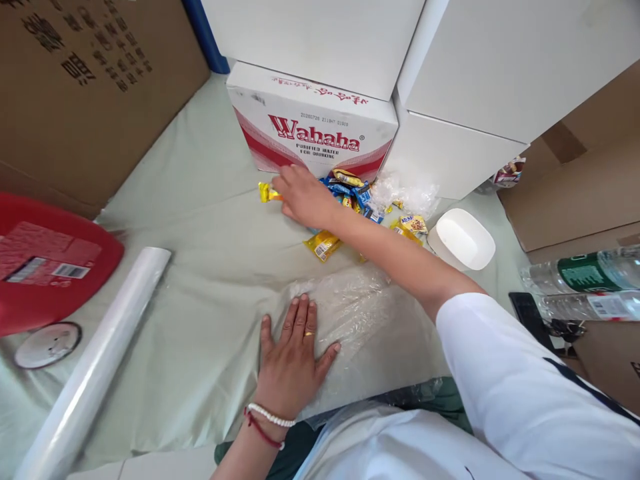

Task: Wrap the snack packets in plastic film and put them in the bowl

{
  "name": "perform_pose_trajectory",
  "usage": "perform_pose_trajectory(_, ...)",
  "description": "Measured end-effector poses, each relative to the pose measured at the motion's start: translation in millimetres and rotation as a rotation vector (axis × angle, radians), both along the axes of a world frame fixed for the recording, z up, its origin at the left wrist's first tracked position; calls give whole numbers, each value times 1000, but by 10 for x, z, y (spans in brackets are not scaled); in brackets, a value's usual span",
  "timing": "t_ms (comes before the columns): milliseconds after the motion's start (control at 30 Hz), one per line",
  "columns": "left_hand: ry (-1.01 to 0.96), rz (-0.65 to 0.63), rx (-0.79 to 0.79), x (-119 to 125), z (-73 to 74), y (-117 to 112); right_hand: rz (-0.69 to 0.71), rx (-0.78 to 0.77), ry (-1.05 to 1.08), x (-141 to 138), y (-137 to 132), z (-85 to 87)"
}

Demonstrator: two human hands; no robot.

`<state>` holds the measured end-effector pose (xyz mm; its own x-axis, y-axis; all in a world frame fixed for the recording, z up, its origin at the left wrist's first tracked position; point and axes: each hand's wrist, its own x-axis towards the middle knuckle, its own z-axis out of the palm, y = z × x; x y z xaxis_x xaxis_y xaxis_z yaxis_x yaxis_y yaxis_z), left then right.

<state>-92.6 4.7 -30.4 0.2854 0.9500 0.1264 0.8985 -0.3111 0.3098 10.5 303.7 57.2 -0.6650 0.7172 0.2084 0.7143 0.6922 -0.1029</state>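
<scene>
Left of both hands, a red container (45, 263) is running out of frame, and a plastic roll (95, 367) is lying with its lower end cut off. The left hand (290, 360) is resting flat, fingers spread and gripping nothing, probably steadying the clear plastic sheet (370, 347) beside and beneath it. Beyond it, the right hand (307, 200) is holding its fingers curled, apparently pinching a yellow packet (264, 192), whose inner end they are hiding. Right of that grip, the forearm (400, 257) is partly masking a packet pile (363, 193); farther right, a white dish (470, 237) is standing, probably within reach.
</scene>
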Motion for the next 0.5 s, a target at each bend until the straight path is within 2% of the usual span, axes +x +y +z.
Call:
perform_pose_trajectory(67, -11, 8, -9, 2, -1, 1, -146, -72, 52, 338, -20, 119)
perform_pose_trajectory(133, -20, 11, -14, 4, 1, 2, -354, -153, 23, 820, 18, 177)
perform_pose_trajectory(233, -22, 11, -13, 7, 6, 1, -589, -193, -186, 1615, 68, 169)
perform_pose_trajectory(300, -20, 11, -10, 9, 8, 2, -703, -183, -336, 2038, 33, 137)
perform_pose_trajectory(400, -20, 9, 1, 10, 5, 5, -783, -180, -490, 2380, -106, 92)
perform_pose_trajectory(500, -22, 11, 18, 9, 4, 11, -740, -317, -567, 2454, -212, 108)
